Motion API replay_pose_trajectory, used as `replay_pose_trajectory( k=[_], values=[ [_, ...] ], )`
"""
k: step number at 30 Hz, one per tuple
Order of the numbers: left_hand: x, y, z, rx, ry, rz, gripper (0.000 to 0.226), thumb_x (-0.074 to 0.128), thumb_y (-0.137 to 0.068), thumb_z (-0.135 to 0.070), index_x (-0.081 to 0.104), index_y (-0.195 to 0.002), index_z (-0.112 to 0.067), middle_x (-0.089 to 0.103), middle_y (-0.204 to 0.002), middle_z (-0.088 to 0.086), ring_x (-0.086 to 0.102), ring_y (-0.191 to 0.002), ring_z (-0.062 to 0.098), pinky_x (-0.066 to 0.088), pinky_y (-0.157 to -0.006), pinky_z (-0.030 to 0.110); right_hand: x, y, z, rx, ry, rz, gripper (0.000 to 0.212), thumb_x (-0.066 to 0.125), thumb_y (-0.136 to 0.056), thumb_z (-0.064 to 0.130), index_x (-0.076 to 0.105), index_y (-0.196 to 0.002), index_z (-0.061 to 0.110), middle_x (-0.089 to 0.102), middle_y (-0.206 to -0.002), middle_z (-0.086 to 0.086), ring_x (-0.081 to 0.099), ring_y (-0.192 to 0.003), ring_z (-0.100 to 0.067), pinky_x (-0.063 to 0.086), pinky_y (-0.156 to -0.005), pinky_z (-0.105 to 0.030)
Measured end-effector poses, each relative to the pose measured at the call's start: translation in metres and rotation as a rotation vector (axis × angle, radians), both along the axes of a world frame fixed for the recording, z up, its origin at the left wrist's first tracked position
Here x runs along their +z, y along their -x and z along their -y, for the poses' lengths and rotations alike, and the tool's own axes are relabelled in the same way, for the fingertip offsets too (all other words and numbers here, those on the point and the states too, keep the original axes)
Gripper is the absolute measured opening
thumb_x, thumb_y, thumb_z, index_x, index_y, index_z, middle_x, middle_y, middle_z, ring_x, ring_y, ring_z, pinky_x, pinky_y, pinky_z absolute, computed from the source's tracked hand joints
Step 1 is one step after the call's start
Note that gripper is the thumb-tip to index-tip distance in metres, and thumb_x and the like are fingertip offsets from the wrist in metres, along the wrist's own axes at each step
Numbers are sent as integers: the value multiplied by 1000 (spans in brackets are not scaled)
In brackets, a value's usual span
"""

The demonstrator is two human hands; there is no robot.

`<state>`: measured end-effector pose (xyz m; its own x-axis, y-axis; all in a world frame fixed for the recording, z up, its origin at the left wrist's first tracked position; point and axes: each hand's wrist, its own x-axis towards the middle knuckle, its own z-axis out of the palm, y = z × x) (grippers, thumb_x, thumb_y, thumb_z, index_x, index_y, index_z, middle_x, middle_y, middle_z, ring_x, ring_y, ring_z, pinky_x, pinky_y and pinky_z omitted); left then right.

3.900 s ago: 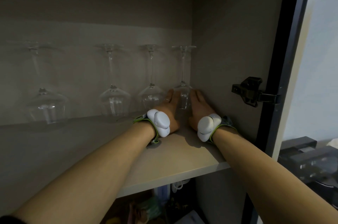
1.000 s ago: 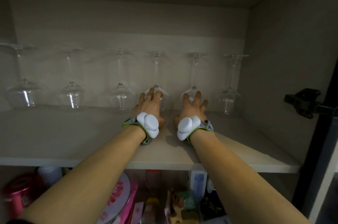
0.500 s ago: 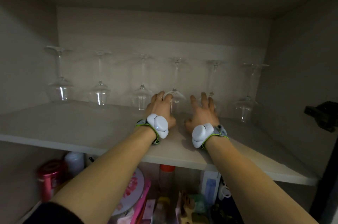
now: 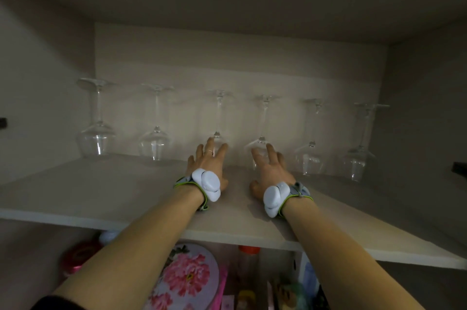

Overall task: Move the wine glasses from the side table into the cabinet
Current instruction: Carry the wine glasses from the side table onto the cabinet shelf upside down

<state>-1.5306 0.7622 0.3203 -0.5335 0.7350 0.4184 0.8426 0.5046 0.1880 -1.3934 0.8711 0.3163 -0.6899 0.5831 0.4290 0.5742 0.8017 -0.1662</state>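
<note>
Several clear wine glasses stand upside down in a row at the back of the cabinet shelf [image 4: 101, 191]. Counting from the left, they are the first glass [image 4: 97, 140], second [image 4: 154, 144], third [image 4: 217, 112], fourth [image 4: 264, 117], fifth [image 4: 308, 160] and sixth [image 4: 356, 163]. My left hand [image 4: 207, 165] lies with straight fingers against the bowl of the third glass and hides most of it. My right hand [image 4: 270, 170] has spread fingers that touch the bowl of the fourth glass. Both wrists wear white trackers.
The cabinet's side walls close in the shelf on the left and right, with a dark hinge [image 4: 458, 169] on the right wall. Below the shelf sit a floral tin [image 4: 187, 276], a red tin [image 4: 75, 259] and several packets. Bare shelf lies in front of the glasses.
Both hands have shifted left along the row, from the right-hand glasses to the third and fourth. My view has followed leftward, and the fingers are straighter now.
</note>
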Motion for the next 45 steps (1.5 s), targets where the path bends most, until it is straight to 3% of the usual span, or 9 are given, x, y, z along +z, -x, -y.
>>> replay_pose_trajectory(
  k=[5, 10, 26, 31, 34, 45],
  values=[
    [-3, 21, 6, -49, -45, 8, 81, 61, -76, -20, 22, -146, -33, 1, -162, 5, 16, -144, 35, 29, -112, 48, -2, 18, 9, -66, -5, 15, 86, 62, -80, 25, 13, -151, 32, -9, -161, -5, -2, -146, -39, 42, -102, -47],
    [-4, 35, 15, -101, -89, 14, 77, 60, -73, -16, 28, -142, -32, 5, -160, 5, 20, -142, 36, 37, -106, 43, -5, 34, 16, -108, 2, -16, 87, 63, -77, 25, 17, -150, 30, -7, -160, -7, 1, -144, -42, 45, -95, -46],
    [-5, 36, 20, -157, -136, 76, 78, 58, -76, -11, 26, -144, -29, -1, -160, 10, 15, -144, 34, 33, -108, 39, -4, 35, 21, -118, 31, -30, 89, 63, -79, 24, 12, -152, 29, -9, -161, -9, -2, -145, -44, 38, -105, -49],
    [-1, 34, 32, -113, -123, 92, 91, 60, -78, -13, 9, -152, -24, -5, -161, 14, 8, -147, 34, 28, -113, 41, -4, 37, 30, -129, -69, -32, 87, 61, -81, 26, 11, -153, 25, -7, -161, -12, -3, -146, -44, 21, -115, -49],
    [0, 45, 47, -39, -113, 40, 89, 63, -78, -15, 14, -152, -21, 0, -160, 15, 13, -145, 34, 30, -111, 41, -1, 45, 40, -54, -146, -16, 83, 58, -84, 28, 11, -153, 26, -4, -161, -11, -2, -147, -39, 19, -117, -48],
    [0, 97, 78, 128, -47, 42, 84, 65, -79, -23, 19, -150, -20, -6, -161, 9, -1, -147, 38, 18, -115, 50, 0, 98, 77, 80, -136, 54, 79, 56, -88, 31, 12, -153, 27, -3, -162, -6, 4, -147, -35, 30, -111, -45]
  ],
)
